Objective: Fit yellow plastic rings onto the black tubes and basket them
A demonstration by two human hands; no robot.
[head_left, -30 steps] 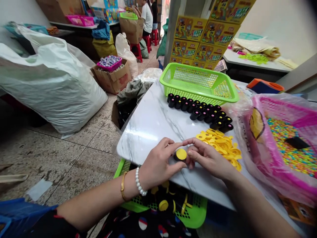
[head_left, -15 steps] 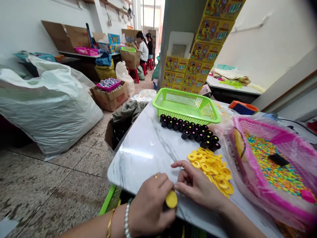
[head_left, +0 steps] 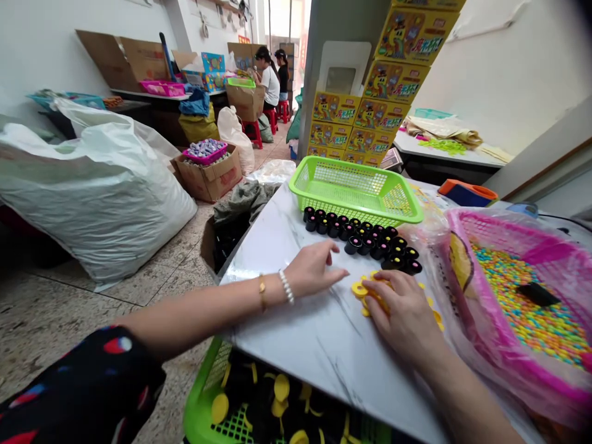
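Fingers of the left hand were relaxed and slightly curled, holding nothing, their tips pointing right across the marble tabletop toward the yellow rings. The right hand lay just beside them, its fingers bent downward over the near edge of the pile and touching several rings; whether they had closed on any one ring, I could not tell, since the hand hid most of the pile. The visible rings lay flat or slightly tilted and overlapped, with a few more showing past the hand near the table's right side. Just beyond the fingers, short black cylinders sat packed together in a band running diagonally across the tabletop, their round ends facing up and toward the person; most seemed to lean, but I could not tell exactly how they stood. A bright green plastic basket rested on the table behind them. To the right sat a pink basket lined with clear plastic and filled with multicoloured beads. Below the table's near edge, a green basket held black and yellow pieces. A pearl bracelet and gold bangle circled the left wrist.
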